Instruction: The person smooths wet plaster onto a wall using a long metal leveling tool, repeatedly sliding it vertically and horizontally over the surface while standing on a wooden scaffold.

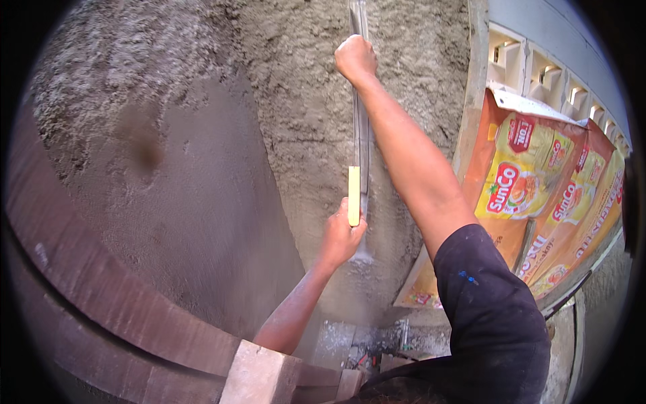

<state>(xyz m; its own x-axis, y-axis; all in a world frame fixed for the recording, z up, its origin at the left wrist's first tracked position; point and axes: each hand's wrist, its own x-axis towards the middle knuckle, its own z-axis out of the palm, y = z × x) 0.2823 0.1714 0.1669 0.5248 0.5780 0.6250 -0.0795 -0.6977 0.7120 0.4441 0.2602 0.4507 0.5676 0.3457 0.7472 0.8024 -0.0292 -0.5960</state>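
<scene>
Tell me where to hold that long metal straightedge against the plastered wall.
Hold the straightedge near both ends, coming from its open front face: it stands upright and flat against the wall. The right hand grips high, the left hand low, which probably steadies it.

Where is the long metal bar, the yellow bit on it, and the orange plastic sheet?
Long metal bar [363, 135]: head view, middle of its length, against the plastered wall.
Yellow bit [354, 195]: head view, its flat face, above the left hand.
Orange plastic sheet [538, 202]: head view, its printed front.
</scene>
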